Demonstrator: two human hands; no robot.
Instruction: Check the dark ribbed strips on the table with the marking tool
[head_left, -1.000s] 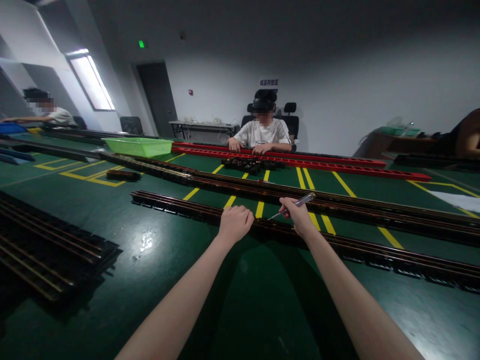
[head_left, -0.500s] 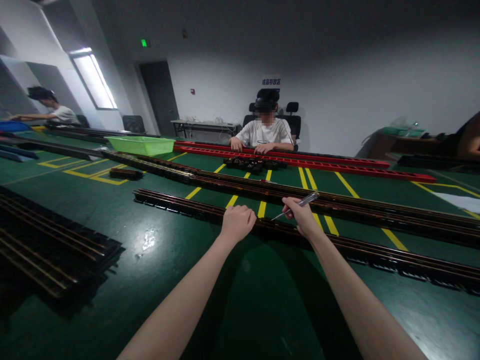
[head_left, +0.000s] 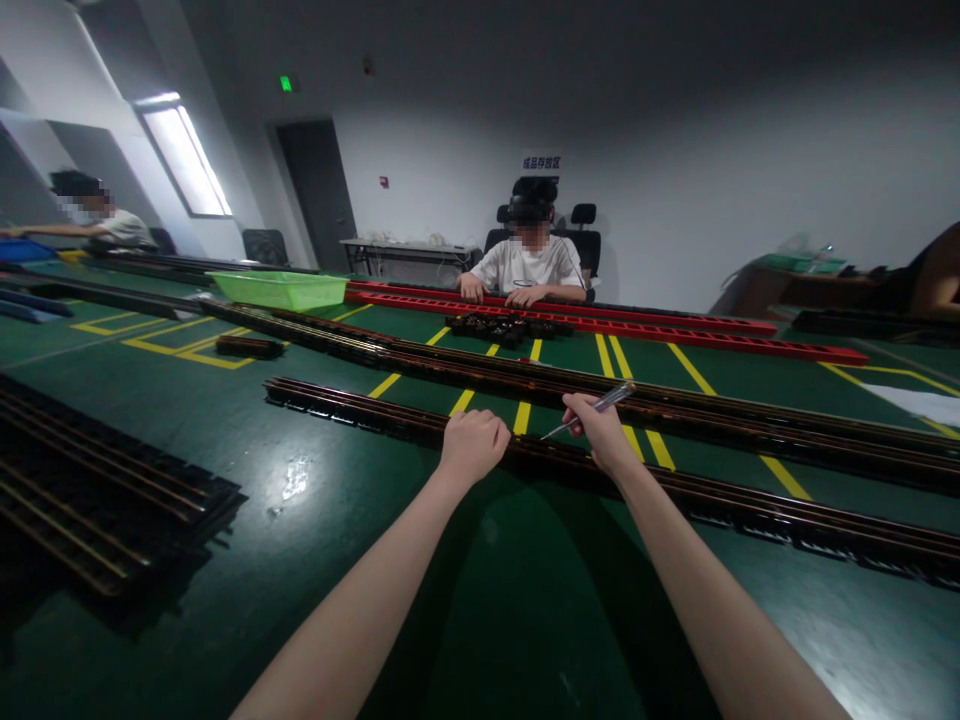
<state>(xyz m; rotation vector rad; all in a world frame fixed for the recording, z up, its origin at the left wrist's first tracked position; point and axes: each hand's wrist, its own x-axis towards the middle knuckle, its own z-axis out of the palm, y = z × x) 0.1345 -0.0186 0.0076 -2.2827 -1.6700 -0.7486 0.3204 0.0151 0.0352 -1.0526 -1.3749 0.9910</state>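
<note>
1. Screwdriver in my right hand, fingers closed around it, tip down at near rail strip.
2. My left hand rests on same strip, fingers curled; can't tell if they grip.
3. Near rail strip crosses green table, closer to me than long rail assembly.

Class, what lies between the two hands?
The head view shows the near rail, a yellow line and a tool shaft between left hand and right hand.
</note>
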